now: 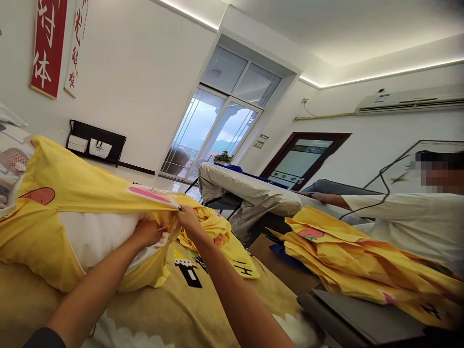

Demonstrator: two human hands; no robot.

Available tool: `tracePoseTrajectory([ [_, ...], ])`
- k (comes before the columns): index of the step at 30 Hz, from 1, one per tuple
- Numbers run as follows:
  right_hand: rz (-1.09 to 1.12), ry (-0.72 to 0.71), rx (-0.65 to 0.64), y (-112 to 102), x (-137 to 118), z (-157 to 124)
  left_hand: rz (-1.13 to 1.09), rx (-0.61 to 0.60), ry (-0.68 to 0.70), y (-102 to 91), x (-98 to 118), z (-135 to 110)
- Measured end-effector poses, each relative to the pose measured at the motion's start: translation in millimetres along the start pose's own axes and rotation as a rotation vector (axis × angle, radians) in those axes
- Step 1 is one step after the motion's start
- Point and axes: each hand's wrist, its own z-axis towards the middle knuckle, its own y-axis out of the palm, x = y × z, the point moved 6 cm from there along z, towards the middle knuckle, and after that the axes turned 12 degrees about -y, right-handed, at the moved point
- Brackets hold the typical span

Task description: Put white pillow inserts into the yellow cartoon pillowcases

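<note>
A: Left half?
B: Red banner (48, 46), black shelf (97, 142), window (213, 130).
A: Right half?
B: Stack of yellow covers (362, 266); behind it, a person in a white shirt (409, 217); air conditioner (409, 101) above.

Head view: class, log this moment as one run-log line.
left hand: grips pillowcase opening | right hand: grips same opening | pillow: partly inside | right side: stack of yellow cases

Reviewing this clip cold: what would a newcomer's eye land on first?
The bright yellow pillowcase at left, with a white pillow showing in its open end, dominates. The left hand and right hand grip that opening at centre. At right, a stack of yellow pillowcases lies before a person in a white shirt.
</note>
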Motion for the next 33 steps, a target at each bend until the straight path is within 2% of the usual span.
tracePoseTrajectory([
  [4,0.16,0.023,-0.009,7,-10,-2,-0.121,0.002,0.083,1.7,-5,3],
  [9,0.292,0.035,-0.026,10,-20,-5,-0.542,-0.031,0.286,-5.1,-7,1],
  [11,0.33,0.046,-0.025,10,-20,-5,-0.589,-0.051,0.415,-10.7,-1,-6],
  [13,0.367,0.061,-0.02,11,-19,-5,-0.533,-0.1,0.483,-12.3,5,-12],
  [16,0.415,0.093,-0.01,14,-17,-4,-0.387,-0.137,0.412,-9.6,6,-17],
  [24,0.446,0.142,-0.029,15,-21,-7,-0.143,0.019,0.291,-6.2,3,-22],
  [33,0.398,0.102,-0.071,11,-34,-17,-0.202,0.084,0.112,-3.4,7,0],
])
